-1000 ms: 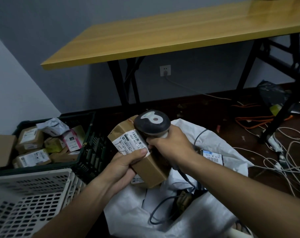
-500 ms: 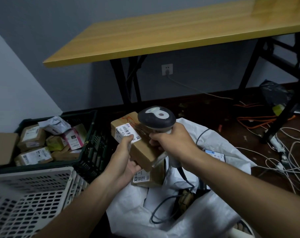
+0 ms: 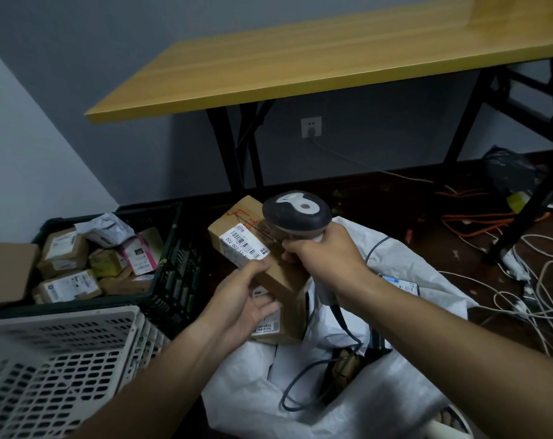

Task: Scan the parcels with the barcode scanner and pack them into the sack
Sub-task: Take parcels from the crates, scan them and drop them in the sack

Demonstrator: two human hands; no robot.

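Scan step, judged from the pose. Parcel (image 3: 262,264) is held above the sack (image 3: 411,274) mouth, gripped at its near end by the left hand (image 3: 246,299), thumb close to the label (image 3: 245,246). Scanner (image 3: 295,215) is gripped by the right hand (image 3: 322,255), head hanging over the box top, touching or nearly so; contact can't be told.

Barcode should be kept clear of the thumb, label tilted toward the scanner window, scanner backed off a bit. Cable (image 3: 303,378) should be kept out from under the drop. More parcels wait in the dark crate (image 3: 174,280).
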